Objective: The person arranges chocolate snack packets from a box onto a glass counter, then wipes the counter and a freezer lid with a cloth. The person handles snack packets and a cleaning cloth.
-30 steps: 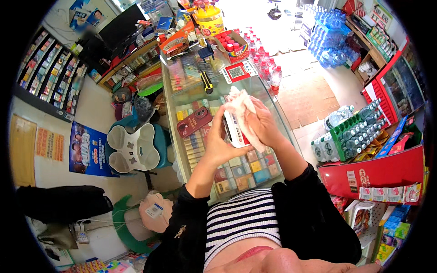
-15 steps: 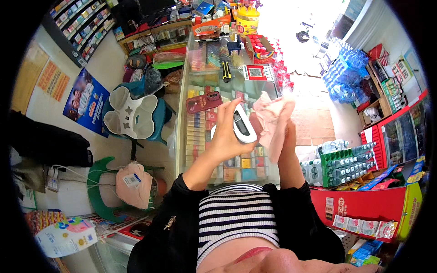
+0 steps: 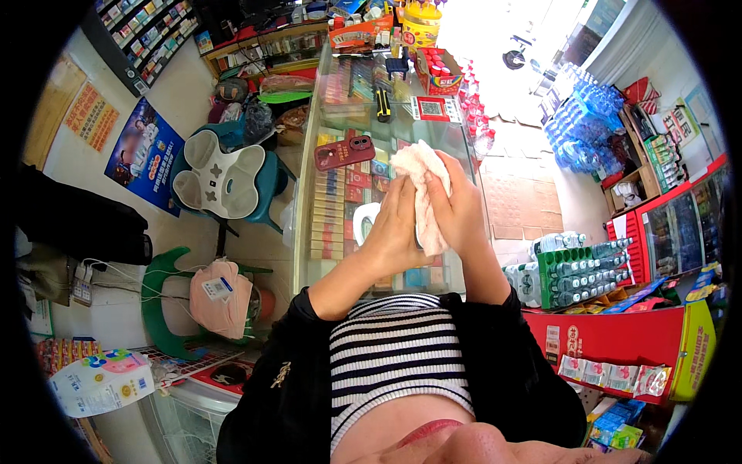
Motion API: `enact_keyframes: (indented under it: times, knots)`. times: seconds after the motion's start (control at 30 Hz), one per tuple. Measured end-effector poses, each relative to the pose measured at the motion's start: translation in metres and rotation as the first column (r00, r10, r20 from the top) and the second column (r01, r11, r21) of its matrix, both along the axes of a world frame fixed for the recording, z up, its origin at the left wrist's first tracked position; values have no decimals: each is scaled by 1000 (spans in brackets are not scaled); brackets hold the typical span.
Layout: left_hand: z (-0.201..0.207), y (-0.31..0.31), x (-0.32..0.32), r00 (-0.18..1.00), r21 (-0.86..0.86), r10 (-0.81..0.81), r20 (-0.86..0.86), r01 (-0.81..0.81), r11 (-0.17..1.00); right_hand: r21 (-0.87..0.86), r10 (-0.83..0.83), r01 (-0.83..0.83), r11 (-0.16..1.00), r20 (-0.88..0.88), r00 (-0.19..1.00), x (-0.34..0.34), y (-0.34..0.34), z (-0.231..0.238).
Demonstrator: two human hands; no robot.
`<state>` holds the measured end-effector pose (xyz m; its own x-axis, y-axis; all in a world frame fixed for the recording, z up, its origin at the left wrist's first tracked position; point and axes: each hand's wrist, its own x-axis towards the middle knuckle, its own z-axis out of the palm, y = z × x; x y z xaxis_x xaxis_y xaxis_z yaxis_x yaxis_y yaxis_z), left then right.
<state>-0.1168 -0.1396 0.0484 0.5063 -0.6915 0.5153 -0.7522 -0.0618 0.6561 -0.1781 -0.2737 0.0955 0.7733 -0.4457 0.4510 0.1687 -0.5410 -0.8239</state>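
Above the glass counter (image 3: 457, 282), my left hand (image 3: 386, 233) grips a white handheld device (image 3: 363, 218). Only its rounded, loop-like end shows beyond my fingers; the rest is hidden by my hands and a pale pink cloth (image 3: 421, 166). The cloth is bunched in my right hand (image 3: 457, 203), whose fingers are closed around it. Both hands meet, with the cloth pressed against the side of the device that faces my right hand. Just beyond my left hand, a dark red phone (image 3: 345, 152) lies on the glass.
Small colourful packs (image 3: 328, 209) fill the counter under the glass. Farther back are a black-and-yellow cutter (image 3: 383, 105), a code card (image 3: 435, 109) and a box of red-capped containers (image 3: 440, 68). A grey-white tray (image 3: 219, 174) rests on a teal chair at left. Bottle packs (image 3: 583, 267) stand at right.
The cloth has gone from being held loosely beside the device to pressing against it, bunched up. My hands have come together, and the device's dark display is now covered.
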Motion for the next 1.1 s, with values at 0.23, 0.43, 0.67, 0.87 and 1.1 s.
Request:
enact_keyframes:
  times: [0.23,0.43,0.67,0.87,1.1]
  knots:
    - [33,13,-12,988,-50,-50,-149,43,998,918,319,-376,127,322,892,11,-65,-69]
    - [25,23,18,904,-283,141,-403,-269,920,811,279,-575,-105,580,766,10,-36,-18]
    - [32,16,37,602,-423,-142,-786,-355,834,96,353,-383,919,234,906,14,10,-18]
    - [24,20,38,632,-483,-167,-756,-367,795,18,415,-418,908,-165,895,5,14,-9]
    - [45,39,45,518,-470,-192,-833,-482,739,595,555,-583,552,260,790,2,-25,-77]
